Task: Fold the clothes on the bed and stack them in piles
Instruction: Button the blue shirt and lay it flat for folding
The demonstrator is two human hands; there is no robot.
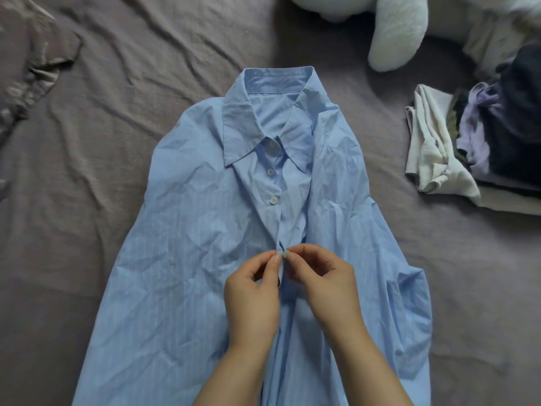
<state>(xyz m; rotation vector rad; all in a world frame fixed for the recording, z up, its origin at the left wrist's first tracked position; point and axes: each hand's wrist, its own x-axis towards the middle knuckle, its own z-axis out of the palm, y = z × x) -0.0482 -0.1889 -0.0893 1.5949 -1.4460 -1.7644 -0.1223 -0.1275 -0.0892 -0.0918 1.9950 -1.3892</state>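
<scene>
Creased pale-blue collared shirt [205, 259] flat face-up on bed, top three buttons fastened

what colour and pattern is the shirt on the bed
Light blue with fine pale vertical stripes, seen in the head view: shirt.

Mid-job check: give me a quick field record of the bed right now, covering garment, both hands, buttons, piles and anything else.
garment: light blue striped shirt, front up, collar away from the person, spread on the grey-brown bedsheet
left hand: left hand pinches the placket just below the collar opening
right hand: right hand pinches the same spot from the other side
buttons: three white buttons visible above the hands
pile: mixed clothes, cream, lilac and dark, at right
other: white plush toy at top
fold state: shirt not yet folded
</scene>
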